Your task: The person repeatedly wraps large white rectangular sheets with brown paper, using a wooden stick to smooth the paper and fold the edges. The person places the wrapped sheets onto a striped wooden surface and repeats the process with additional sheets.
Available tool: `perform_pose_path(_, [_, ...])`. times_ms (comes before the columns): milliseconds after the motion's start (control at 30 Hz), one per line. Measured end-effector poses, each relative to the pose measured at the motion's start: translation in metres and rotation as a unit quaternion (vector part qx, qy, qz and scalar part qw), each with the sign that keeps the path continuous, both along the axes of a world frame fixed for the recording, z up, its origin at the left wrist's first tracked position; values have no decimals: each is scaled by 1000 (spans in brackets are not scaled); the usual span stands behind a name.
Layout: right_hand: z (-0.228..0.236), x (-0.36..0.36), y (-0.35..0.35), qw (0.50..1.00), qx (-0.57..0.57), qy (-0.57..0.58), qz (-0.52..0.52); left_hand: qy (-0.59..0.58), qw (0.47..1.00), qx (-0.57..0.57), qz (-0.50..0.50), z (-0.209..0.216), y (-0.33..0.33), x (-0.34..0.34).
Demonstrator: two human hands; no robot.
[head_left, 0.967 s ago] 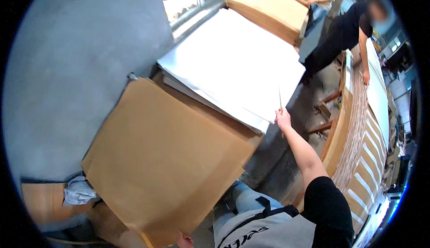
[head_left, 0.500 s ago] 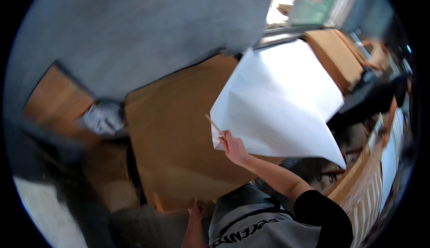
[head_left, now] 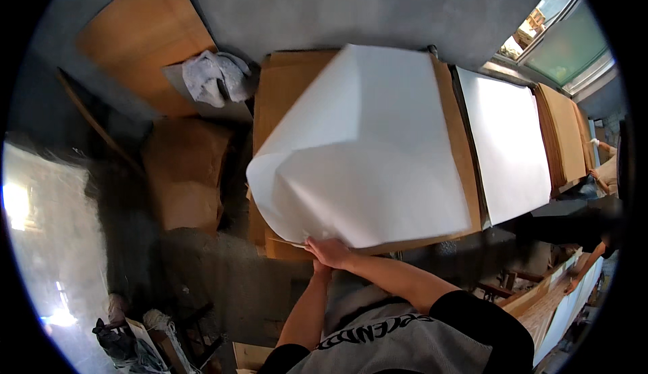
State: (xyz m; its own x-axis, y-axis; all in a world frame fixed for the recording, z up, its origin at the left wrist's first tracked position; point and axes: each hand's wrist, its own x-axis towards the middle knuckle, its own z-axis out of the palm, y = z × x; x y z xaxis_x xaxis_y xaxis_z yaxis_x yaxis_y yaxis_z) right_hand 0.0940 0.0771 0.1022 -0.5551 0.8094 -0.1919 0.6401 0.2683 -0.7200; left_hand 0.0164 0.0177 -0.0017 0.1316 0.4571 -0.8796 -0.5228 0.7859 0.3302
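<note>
Broad white sheet (head_left: 398,165), softly buckled, curled at its left.

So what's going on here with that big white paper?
A person has both hands together at the near edge of a big white sheet. The right hand partly covers the left hand, so their exact grip is hard to see. The sheet lies over a brown stack, with its left side curled and not flat. Another white sheet lies off to the right, beyond the brown stack.
</note>
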Motion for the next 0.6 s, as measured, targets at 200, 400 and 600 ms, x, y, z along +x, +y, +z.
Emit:
perform_pose_path(200, [3, 62, -3, 978, -198, 22, -64, -1, 998, -36, 45, -27, -13, -2])
perform_pose_path(400, [-9, 214, -42, 840, -397, 80, -360, 113, 990, -83, -14, 20, 2, 0])
perform_pose_path(600, [-43, 328, -71, 491, -296, 398, -716, 116, 990, -71, -24, 29, 4, -4])
